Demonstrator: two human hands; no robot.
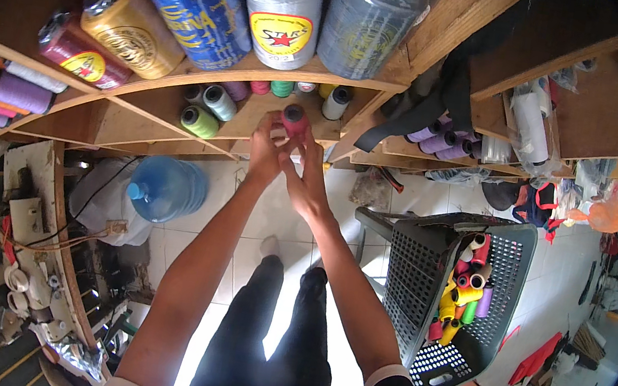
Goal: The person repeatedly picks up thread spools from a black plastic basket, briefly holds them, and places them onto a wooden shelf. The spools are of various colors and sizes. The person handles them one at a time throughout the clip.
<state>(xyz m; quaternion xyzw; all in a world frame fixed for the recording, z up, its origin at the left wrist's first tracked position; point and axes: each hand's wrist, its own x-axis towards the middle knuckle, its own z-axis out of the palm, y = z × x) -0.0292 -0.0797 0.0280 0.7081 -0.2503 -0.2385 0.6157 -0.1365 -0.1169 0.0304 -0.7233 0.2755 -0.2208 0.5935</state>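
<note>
Both my hands reach up to a wooden shelf point(149, 103) and grip one small magenta thread spool point(295, 119). My left hand point(265, 147) holds it from the left and below. My right hand point(307, 167) closes on it from the right. The spool is at the shelf's front edge, beside small green spools point(200, 122), a purple one and a white-and-dark one point(335, 103).
Large wrapped thread cones point(284, 8) in gold, blue, grey and maroon fill the shelf above. At my right a dark plastic basket point(422, 288) on a stool holds several coloured spools. A blue water jug point(164, 187) lies on the tiled floor; a sewing machine point(30, 264) stands at the left.
</note>
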